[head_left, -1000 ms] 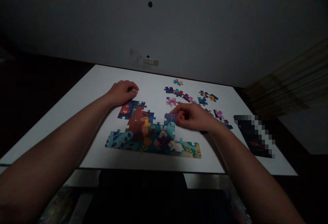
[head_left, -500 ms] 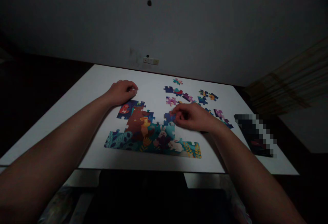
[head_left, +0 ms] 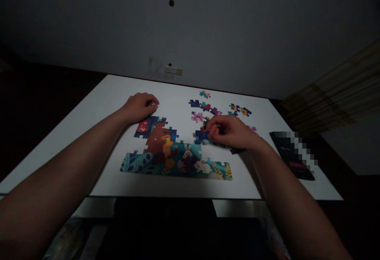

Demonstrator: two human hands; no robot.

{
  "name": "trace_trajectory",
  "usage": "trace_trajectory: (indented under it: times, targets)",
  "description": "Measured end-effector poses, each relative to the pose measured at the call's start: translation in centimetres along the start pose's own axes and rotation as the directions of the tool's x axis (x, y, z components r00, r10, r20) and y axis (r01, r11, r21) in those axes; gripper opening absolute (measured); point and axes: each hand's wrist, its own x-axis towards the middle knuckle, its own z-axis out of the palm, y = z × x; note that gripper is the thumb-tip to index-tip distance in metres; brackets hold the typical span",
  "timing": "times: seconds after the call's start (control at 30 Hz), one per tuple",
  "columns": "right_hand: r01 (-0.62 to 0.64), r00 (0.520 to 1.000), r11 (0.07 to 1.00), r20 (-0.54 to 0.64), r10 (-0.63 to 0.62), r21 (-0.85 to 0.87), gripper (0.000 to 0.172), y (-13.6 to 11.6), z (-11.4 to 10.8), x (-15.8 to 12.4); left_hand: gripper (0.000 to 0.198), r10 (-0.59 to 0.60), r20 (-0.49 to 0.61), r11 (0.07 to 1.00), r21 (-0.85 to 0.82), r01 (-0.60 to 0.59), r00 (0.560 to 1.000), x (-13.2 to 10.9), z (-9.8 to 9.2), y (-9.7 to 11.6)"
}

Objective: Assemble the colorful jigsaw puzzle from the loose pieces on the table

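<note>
A partly joined jigsaw puzzle (head_left: 166, 153) lies on the white table, showing a brown bear, white rabbits and leaves. My right hand (head_left: 227, 131) is closed in a pinch on a dark blue puzzle piece (head_left: 202, 135), raised right of the bear and above the rabbits. The fingers cover part of this piece. Just beyond the puzzle's upper left corner, my left hand (head_left: 141, 106) rests on the table. Its fingers are curled in, the thumb tip is close to the index finger, and nothing shows between them.
Several loose puzzle pieces (head_left: 204, 106) are scattered at the back right, some partly hidden by my right hand. A dark flat item (head_left: 289, 155), partly pixelated, lies near the table's right edge. Behind the table (head_left: 89, 111) stands a wall with a socket strip (head_left: 173, 70); a curtain hangs right.
My right hand has moved right and lifted, carrying the blue puzzle piece away from the joined part. My left hand stays in place. The view has shifted slightly.
</note>
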Motion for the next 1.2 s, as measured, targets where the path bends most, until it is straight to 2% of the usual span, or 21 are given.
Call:
trace_trajectory:
  times: [0.1, 0.2, 0.33, 0.5, 0.67, 0.8, 0.93, 1.2]
  targets:
    - [-0.044, 0.998, 0.998, 0.049, 0.046, -0.033, 0.019, 0.5, -0.4, -0.1, 0.044, 0.006, -0.004, 1.000, -0.011, -0.006, 1.000, -0.1, 0.0, 0.1]
    - [-0.032, 0.999, 0.999, -0.004, 0.032, -0.035, 0.022, 0.9, 0.1, 0.4, 0.042, 0.004, -0.007, 1.000, -0.017, -0.005, 1.000, -0.1, -0.1, 0.2]
    - [0.011, 0.994, 1.000, -0.112, -0.013, -0.020, 0.026, 1.2, 2.6, 1.7, 0.039, 0.004, -0.008, 1.000, -0.023, -0.004, 1.000, -0.2, -0.1, 0.2]
    - [0.062, 0.995, 0.994, -0.067, -0.068, -0.087, 0.020, 1.5, 5.1, 2.6, 0.039, -0.005, 0.000, 1.000, -0.005, 0.005, 1.000, -0.1, 0.0, 0.3]
    - [0.116, 0.990, 0.974, -0.053, -0.129, -0.192, 0.018, 0.9, 4.9, 2.2, 0.037, -0.004, 0.009, 1.000, 0.007, 0.004, 1.000, -0.2, 0.0, 0.8]
    - [0.233, 0.965, 0.912, -0.032, -0.259, -0.337, 0.018, 0.5, 4.7, 2.1, 0.036, -0.019, 0.004, 1.000, 0.001, 0.019, 1.000, -0.3, 0.0, 1.1]
    - [0.326, 0.938, 0.865, 0.014, -0.347, -0.382, 0.020, 0.7, 4.8, 2.3, 0.035, -0.012, 0.005, 1.000, -0.012, 0.012, 1.000, -0.3, 0.1, 1.2]
    - [0.331, 0.938, 0.844, 0.053, -0.342, -0.421, 0.023, 0.8, 4.8, 2.2, 0.035, -0.016, -0.011, 0.999, 0.029, 0.016, 1.000, -0.2, 0.2, 1.3]
